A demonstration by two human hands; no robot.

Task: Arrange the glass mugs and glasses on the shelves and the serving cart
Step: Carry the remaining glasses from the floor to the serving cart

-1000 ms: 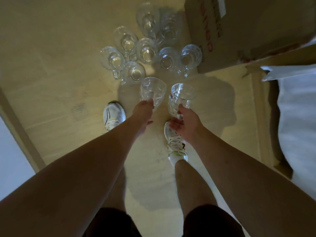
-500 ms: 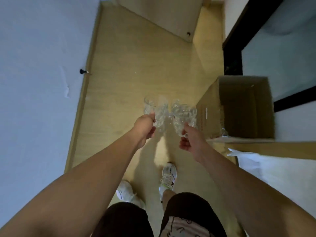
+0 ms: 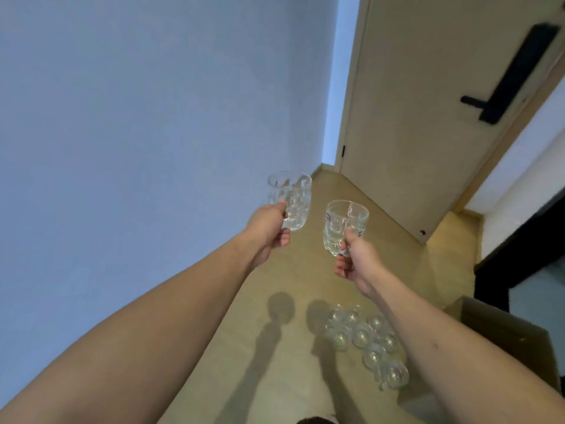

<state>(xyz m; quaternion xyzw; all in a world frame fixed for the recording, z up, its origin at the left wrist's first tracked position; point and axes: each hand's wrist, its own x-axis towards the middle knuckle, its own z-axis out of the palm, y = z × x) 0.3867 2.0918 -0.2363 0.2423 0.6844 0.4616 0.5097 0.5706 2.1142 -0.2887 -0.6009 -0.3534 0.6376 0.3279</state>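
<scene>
Change: both mugs are now up off the floor and carried at about chest height; a second ago they were just above the cluster on the floor, and the view has swung from straight down to forward along the hallway. Left hand (image 3: 269, 232) grips a glass mug (image 3: 290, 199) by its handle, fingers curled round it. Right hand (image 3: 354, 260) grips a second glass mug (image 3: 345, 226) the same way. Both mugs upright, near each other, not touching.

Meaning: pickup done, transport leg under way. Shelves and serving cart not in frame, so placement is still ahead.

Remaining glass mugs (image 3: 365, 342) sit clustered on the wooden floor (image 3: 305, 301), lower centre-right, so more trips look likely. Cardboard box (image 3: 504, 332) just right of them at the lower right edge.

Room: plain wall (image 3: 137, 117) fills the left, closed door (image 3: 428, 117) with a dark handle (image 3: 507, 78) upper right, dark opening at far right.
</scene>
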